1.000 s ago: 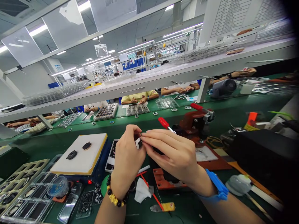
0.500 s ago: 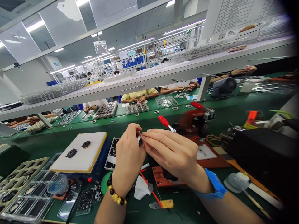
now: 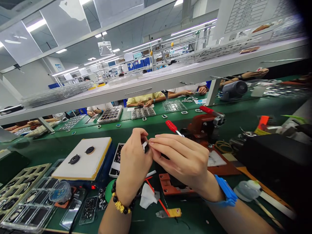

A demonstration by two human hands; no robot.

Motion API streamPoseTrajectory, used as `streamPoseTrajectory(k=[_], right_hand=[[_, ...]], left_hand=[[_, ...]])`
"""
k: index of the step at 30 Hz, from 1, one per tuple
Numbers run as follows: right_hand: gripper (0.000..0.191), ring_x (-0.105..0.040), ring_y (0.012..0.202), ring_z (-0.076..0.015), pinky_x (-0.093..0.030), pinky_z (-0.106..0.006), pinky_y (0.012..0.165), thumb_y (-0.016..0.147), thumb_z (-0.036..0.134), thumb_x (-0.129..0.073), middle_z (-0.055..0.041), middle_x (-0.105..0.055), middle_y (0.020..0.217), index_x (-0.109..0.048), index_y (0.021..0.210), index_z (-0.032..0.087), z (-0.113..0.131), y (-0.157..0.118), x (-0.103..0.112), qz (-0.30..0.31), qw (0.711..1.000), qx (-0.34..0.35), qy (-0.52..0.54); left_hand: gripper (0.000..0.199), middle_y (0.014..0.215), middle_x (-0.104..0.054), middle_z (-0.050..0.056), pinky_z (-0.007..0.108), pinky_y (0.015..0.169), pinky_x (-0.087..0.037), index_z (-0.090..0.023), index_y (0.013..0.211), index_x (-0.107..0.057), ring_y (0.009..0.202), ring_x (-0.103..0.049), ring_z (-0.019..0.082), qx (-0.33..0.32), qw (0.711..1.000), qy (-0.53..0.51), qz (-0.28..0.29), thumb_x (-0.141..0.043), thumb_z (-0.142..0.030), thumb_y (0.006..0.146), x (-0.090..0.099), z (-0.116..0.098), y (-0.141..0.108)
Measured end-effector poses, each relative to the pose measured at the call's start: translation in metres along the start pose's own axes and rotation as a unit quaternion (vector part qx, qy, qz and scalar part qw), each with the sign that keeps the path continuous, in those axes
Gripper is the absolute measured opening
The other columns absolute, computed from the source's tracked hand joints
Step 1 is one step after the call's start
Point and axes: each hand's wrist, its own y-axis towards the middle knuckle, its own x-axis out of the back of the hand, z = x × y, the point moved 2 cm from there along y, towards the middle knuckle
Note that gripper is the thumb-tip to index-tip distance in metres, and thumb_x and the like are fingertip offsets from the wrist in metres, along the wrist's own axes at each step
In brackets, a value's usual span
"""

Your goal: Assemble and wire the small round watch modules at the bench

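My left hand (image 3: 136,161), with a beaded bracelet at the wrist, is closed on a small black and white part (image 3: 145,146) that is mostly hidden by the fingers. Touching the same part from the right, my right hand (image 3: 181,159) has its fingers pressed together; a blue band (image 3: 225,191) circles that wrist. Below the hands lie a crumpled white tissue (image 3: 147,196), a thin red stick (image 3: 158,198) and a yellow-handled tool (image 3: 173,213). Behind the left hand is a tray of small dark parts (image 3: 117,159), partly covered.
A white pad (image 3: 83,159) with two black round parts stands left, near clear trays (image 3: 29,211). Right of the hands are a red-handled clamp (image 3: 207,122) and a black box (image 3: 270,165). A shelf (image 3: 122,89) crosses above; people's hands work beyond it.
Both hands hold nearly the same place; the right hand has shifted very slightly to the right, and a little more of the white on the small part shows.
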Motion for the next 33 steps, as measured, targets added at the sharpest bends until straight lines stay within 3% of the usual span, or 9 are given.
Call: streamPoseTrajectory(k=[6,10,13,16,19,23,33], right_hand=[[0.023,-0.078,0.094,-0.0199,-0.064,-0.031,0.090,0.087,0.003,-0.074,-0.0028,-0.082,0.099,-0.074,0.104,0.019,0.000,0.002,-0.001,-0.005,1.000,-0.007,0.020],[0.023,-0.077,0.093,-0.0194,-0.063,-0.031,0.088,0.085,0.000,-0.072,-0.0035,-0.081,0.099,-0.073,0.099,0.019,0.000,0.005,0.000,-0.018,0.994,-0.056,0.093],[0.019,-0.076,0.095,-0.0171,-0.063,-0.029,0.088,0.090,0.006,-0.066,-0.0021,-0.079,0.102,-0.071,0.099,0.021,-0.002,0.004,0.003,-0.014,0.970,-0.157,0.185],[0.026,-0.075,0.099,-0.0142,-0.063,-0.024,0.086,0.097,0.011,-0.060,-0.0002,-0.078,0.110,-0.068,0.117,0.025,-0.005,0.001,0.007,-0.010,0.939,-0.238,0.246],[0.039,-0.074,0.103,-0.0122,-0.063,-0.020,0.086,0.098,0.012,-0.063,0.0020,-0.077,0.115,-0.063,0.132,0.031,-0.007,-0.001,0.008,-0.020,0.918,-0.266,0.295],[0.043,-0.074,0.095,-0.0102,-0.063,-0.019,0.086,0.096,0.015,-0.069,0.0046,-0.077,0.109,-0.062,0.133,0.036,-0.010,-0.001,0.009,-0.020,0.902,-0.286,0.323],[0.044,-0.074,0.093,-0.0140,-0.063,-0.025,0.082,0.093,0.020,-0.076,0.0046,-0.078,0.107,-0.063,0.132,0.036,-0.017,-0.001,0.012,-0.025,0.926,-0.280,0.252]], left_hand=[[0.027,0.086,-0.062,-0.002,0.028,0.071,-0.044,-0.025,0.100,-0.049,0.078,-0.062,0.018,0.024,0.999,-0.030,0.001,-0.061,-0.006,0.085,0.002,0.001,0.001],[0.026,0.087,-0.061,-0.003,0.026,0.074,-0.046,-0.024,0.100,-0.050,0.080,-0.061,0.015,0.034,0.991,-0.125,0.015,-0.063,-0.007,0.085,0.003,0.001,0.001],[0.026,0.089,-0.062,-0.004,0.024,0.076,-0.048,-0.023,0.098,-0.052,0.081,-0.061,0.013,0.043,0.968,-0.240,0.060,-0.070,-0.010,0.085,0.003,0.001,0.005],[0.029,0.086,-0.062,-0.004,0.023,0.074,-0.047,-0.022,0.095,-0.054,0.079,-0.059,0.012,0.055,0.935,-0.336,0.103,-0.081,-0.017,0.084,0.001,0.006,0.010],[0.031,0.084,-0.061,-0.003,0.022,0.071,-0.044,-0.020,0.087,-0.058,0.077,-0.056,0.012,0.044,0.905,-0.405,0.122,-0.088,-0.019,0.079,-0.003,0.013,0.016],[0.024,0.081,-0.061,-0.003,0.022,0.066,-0.041,-0.018,0.080,-0.064,0.072,-0.052,0.010,0.025,0.881,-0.454,0.132,-0.088,-0.019,0.081,-0.007,0.021,0.018],[0.014,0.080,-0.062,-0.002,0.022,0.065,-0.041,-0.021,0.090,-0.077,0.072,-0.054,0.010,0.013,0.896,-0.429,0.113,-0.088,-0.025,0.082,-0.003,0.017,0.016]])
